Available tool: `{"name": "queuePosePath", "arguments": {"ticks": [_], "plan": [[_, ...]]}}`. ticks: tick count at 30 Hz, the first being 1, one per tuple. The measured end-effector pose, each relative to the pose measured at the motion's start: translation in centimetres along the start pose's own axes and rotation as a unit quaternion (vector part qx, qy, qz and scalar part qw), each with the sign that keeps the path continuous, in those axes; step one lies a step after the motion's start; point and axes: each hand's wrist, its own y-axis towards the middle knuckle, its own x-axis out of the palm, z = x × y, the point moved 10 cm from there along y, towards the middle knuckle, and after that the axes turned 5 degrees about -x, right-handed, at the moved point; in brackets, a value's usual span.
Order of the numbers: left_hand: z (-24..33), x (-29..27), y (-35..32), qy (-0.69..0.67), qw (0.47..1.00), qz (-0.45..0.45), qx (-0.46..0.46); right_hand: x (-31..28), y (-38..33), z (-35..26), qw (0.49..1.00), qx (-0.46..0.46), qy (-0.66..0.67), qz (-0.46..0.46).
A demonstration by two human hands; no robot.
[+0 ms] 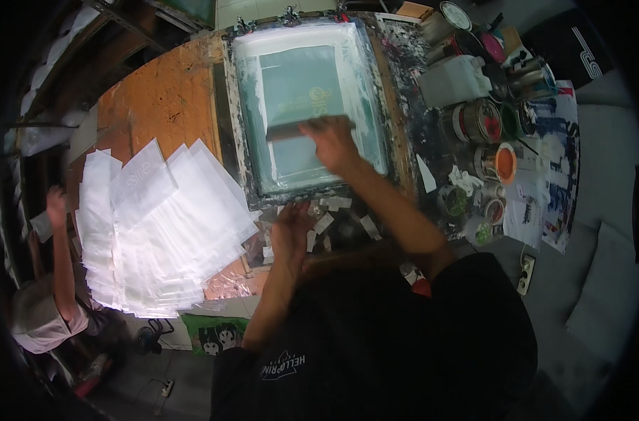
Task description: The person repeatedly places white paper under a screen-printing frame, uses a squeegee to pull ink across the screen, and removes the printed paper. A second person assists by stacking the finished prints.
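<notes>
In front of me lies a screen printing frame, its green mesh ringed with whitish ink and bearing a faint printed design. My right hand is closed around a squeegee, a long dark bar laid crosswise on the mesh. At the frame's near edge, my left hand has its fingers curled against the rim, partly hidden beneath it. A fanned spread of white translucent sheets covers the table to the left, and the top sheet carries a pale print.
Paint cans, including one of orange ink, and a white plastic jug crowd the right side. Hinge clamps stand at the frame's far edge. Another person's arm is at far left. Paper scraps lie near my left hand.
</notes>
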Motion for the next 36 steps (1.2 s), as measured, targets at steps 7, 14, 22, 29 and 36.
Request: {"name": "queuePosePath", "arguments": {"ticks": [7, 14, 22, 29, 36], "plan": [[-0.5, -0.9, 1.1, -0.003, 0.999, -0.034, -0.015, -1.7, -9.8, -6.4, 0.998, 0.018, 0.061, -0.014], [1.7, 2.1, -3.8, -0.024, 0.999, -0.045, 0.004, -9.3, -6.3, -7.6, 0.996, -0.066, 0.023, 0.052], [15.0, 17.3, -11.3, 0.044, 0.914, -0.297, 0.273, -24.5, 4.2, -7.2, 0.978, -0.106, -0.026, 0.179], [24.6, 16.1, 10.1, 0.502, 0.656, 0.068, 0.559, -30.5, 13.2, -6.9, 0.994, -0.099, 0.052, 0.016], [20.2, 19.9, 8.2, 0.506, 0.64, 0.027, 0.578, -32.1, 15.5, -4.6, 0.992, 0.005, 0.101, -0.078]]}}
